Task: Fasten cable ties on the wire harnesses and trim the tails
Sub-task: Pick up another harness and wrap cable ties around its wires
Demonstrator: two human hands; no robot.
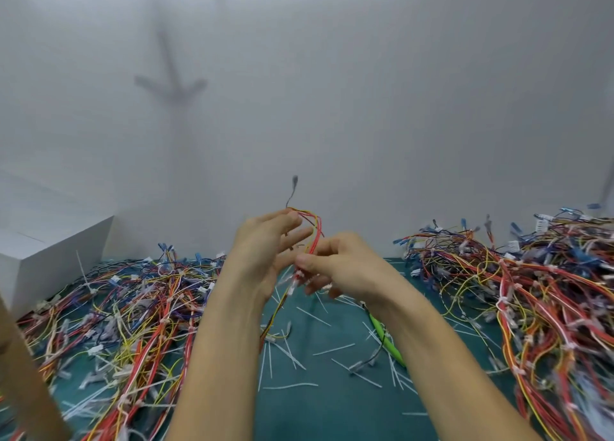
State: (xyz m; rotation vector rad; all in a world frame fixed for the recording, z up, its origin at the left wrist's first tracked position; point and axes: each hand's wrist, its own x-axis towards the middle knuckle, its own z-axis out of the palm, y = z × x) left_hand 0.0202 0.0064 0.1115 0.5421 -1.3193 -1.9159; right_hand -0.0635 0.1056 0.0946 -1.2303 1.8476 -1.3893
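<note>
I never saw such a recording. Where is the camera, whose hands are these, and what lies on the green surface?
There is no machine: a person works with bare hands, and one camera worn on the head looks forward and down. The right hand pinches a thin wire harness of red and yellow wires, held up in the air. The left hand is beside its upper end, but blur hides whether it grips. On the green mat lie a left pile and a right pile of harnesses, many white cable-tie tails, and a green-handled tool partly under the right forearm. A white box stands at the left.
</note>
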